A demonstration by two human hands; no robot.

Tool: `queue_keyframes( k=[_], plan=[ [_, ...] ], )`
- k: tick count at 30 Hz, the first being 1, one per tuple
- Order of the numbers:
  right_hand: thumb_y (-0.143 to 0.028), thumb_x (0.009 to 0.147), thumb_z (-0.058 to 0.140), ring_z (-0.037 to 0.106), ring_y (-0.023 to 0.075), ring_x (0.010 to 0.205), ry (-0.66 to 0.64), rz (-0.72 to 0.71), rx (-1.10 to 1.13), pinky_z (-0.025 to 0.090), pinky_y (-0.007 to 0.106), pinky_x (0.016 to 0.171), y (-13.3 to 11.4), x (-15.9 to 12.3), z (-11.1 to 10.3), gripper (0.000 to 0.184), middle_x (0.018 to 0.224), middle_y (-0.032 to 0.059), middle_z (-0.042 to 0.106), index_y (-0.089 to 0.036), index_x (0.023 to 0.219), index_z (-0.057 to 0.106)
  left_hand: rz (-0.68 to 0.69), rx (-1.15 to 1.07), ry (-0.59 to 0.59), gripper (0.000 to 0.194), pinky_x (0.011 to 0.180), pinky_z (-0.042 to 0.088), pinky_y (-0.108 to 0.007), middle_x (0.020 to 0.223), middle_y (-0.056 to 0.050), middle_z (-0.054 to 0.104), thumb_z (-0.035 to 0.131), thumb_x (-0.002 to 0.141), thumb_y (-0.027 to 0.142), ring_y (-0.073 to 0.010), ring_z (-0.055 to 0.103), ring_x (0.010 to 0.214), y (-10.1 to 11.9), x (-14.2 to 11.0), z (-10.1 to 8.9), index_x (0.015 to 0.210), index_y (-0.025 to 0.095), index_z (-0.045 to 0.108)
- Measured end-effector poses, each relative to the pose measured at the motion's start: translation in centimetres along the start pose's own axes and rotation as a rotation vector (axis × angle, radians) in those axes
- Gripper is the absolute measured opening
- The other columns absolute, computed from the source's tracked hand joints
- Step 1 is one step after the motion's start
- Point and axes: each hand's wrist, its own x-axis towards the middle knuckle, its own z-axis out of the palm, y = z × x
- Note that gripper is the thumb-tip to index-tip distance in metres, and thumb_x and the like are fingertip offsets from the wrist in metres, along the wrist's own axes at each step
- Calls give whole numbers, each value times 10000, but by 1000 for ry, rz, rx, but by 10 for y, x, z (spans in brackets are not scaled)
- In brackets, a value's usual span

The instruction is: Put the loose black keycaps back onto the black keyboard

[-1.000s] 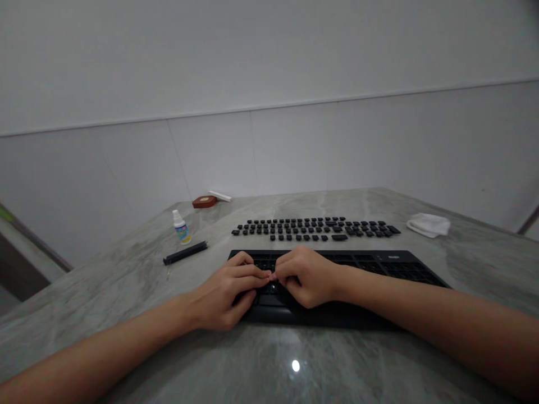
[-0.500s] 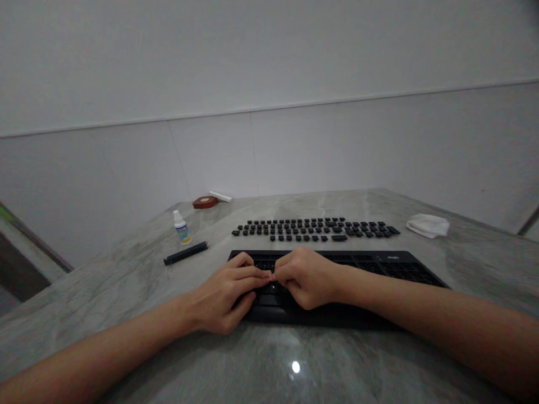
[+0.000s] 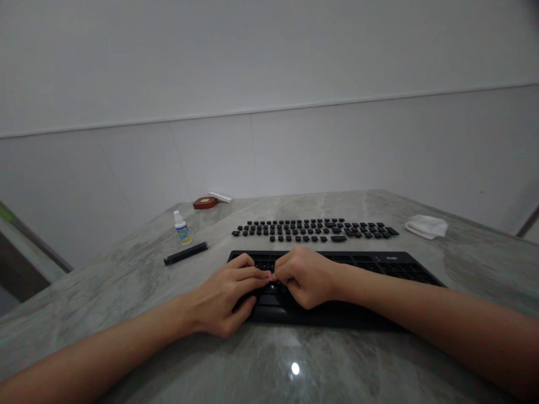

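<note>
A black keyboard [image 3: 311,318] with many keycaps off lies before me. My left hand [image 3: 231,294] rests on its left part, fingers stretched forward and thumb apart, with the fingertips touching the bared key area. Against those fingertips is my right hand [image 3: 304,276], curled in a pinch low over the keyboard. What it grips, if anything, is hidden by its own fingers. Behind the keyboard, loose black keycaps [image 3: 305,230] are laid out in rows on the grey marbled table [image 3: 269,365].
On the left stand a small white spray bottle [image 3: 182,230] with a blue and yellow label and, lying near it, a slim black bar-like tool [image 3: 186,253]. Farther back are a reddish-brown case [image 3: 204,202] and a white strip [image 3: 220,197]. A folded white cloth [image 3: 426,226] lies right.
My left thumb and wrist have shifted very slightly toward me. Both hands otherwise keep their place on the keyboard, and the view has tilted a tiny bit.
</note>
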Motion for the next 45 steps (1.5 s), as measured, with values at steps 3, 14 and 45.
queue_keyframes(
  k=[3,14,45],
  plan=[
    [-65,568,509,517,130,519,-38,6,-73,384,227,495,-5,0,0,109,595,24,599,-147,577,580,-1,0,-11,455,917,461,-499,1195,-139,622,473,800,97,-276,538,997,1,1,0,1248,126,547],
    [-75,695,444,590,144,639,300,-71,-11,461,240,561,7,-10,17,155,852,92,678,-153,639,566,-149,-4,53,671,1107,350,-518,1432,-160,415,530,837,205,-302,368,1334,-6,-9,13,1446,142,256],
    [-75,651,446,600,186,738,167,-243,74,521,302,710,-1,-9,14,315,783,61,677,-142,861,672,-273,98,-287,879,1166,193,-545,1581,-180,93,468,896,634,-342,109,1460,-9,-12,10,1528,136,115]
  ],
)
